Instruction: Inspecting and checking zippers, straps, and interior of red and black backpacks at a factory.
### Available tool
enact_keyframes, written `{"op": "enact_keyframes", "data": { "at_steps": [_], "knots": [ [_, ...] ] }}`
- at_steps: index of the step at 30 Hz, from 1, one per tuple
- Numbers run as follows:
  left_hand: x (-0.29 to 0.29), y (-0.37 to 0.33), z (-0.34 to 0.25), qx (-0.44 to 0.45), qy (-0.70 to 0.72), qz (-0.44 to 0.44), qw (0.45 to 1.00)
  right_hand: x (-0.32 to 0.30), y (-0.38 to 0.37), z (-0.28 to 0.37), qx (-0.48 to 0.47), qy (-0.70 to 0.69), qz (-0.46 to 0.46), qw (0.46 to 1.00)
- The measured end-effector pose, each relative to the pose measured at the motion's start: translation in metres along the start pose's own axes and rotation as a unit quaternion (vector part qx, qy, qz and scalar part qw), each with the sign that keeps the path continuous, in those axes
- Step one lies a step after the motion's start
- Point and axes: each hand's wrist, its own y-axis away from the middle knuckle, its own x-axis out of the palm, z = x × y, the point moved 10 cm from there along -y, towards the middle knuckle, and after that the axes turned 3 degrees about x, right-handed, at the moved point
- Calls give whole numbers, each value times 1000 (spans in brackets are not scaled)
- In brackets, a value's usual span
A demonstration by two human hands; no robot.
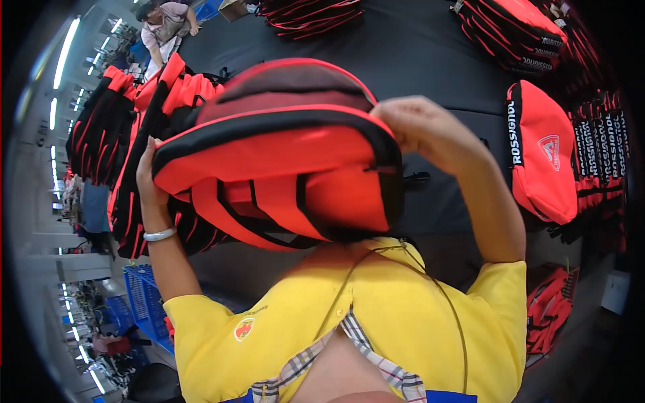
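A red and black backpack (269, 151) is held up in front of my chest, with its padded straps facing me. Its top is unzipped and bulges up in a curve, showing a dark reddish lining (285, 91). My left hand (149, 176) grips the left side of the backpack, and most of its fingers are hidden behind the fabric. At the upper right corner, my right hand (423, 127) is closed with bent fingers on the edge by the opening. The right hand is slightly blurred.
Stacked red and black bags (101, 127) stand close on the left. More bag stacks lie at the table's far edge (312, 17) and far right (514, 33). A single red bag (547, 151) lies on the right. A blue crate (144, 299) sits lower left; another person (164, 27) works far left.
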Motion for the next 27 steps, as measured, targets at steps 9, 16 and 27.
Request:
{"op": "enact_keyframes", "data": {
  "at_steps": [9,16,27],
  "knots": [
    [44,-22,4,-8,-42,99,994,-2,35,-10,-119,-104,-48,986],
    [61,-28,9,-12,-66,127,990,-7,50,-17,-113,-102,-25,988],
    [46,-61,18,-19,-74,102,992,-33,28,-19,-116,-187,-18,975]
  ]
}}
